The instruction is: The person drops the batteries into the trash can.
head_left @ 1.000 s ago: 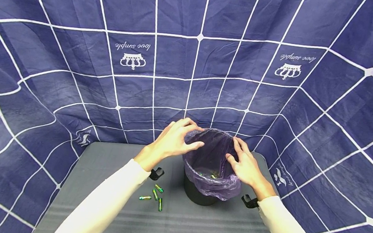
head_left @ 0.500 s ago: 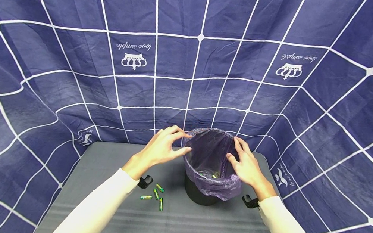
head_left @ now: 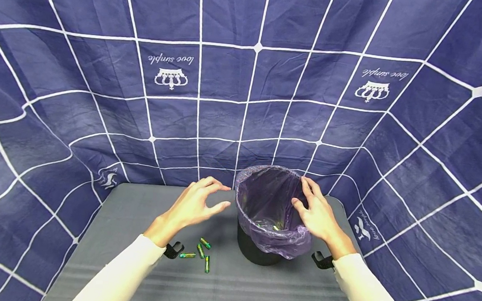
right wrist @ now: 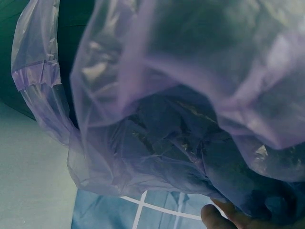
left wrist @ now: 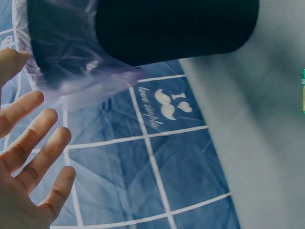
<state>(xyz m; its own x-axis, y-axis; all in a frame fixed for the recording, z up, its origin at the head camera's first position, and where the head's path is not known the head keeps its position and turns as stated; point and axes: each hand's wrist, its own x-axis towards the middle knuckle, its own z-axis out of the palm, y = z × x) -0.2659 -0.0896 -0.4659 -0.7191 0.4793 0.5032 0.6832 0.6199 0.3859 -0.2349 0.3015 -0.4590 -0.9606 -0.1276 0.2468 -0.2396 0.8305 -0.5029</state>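
Observation:
A black trash bin stands on the grey table, lined with a translucent purple trash bag folded over its rim. My right hand holds the bag at the bin's right rim, thumb over the inner side; the bag hides some fingers in the right wrist view. My left hand hovers left of the bin, fingers spread, holding nothing. In the left wrist view, the left fingers are apart from the bag. Several green and yellow batteries lie left of the bin. Small green-yellow pieces show inside the bag.
The grey table surface extends in front and to the left of the bin. A blue cloth with white grid lines hangs behind and at both sides. Black wrist straps sit on both wrists.
My left hand has come away from the bin's left rim, moving left and toward me. The right hand, the bin and the batteries stay where they were.

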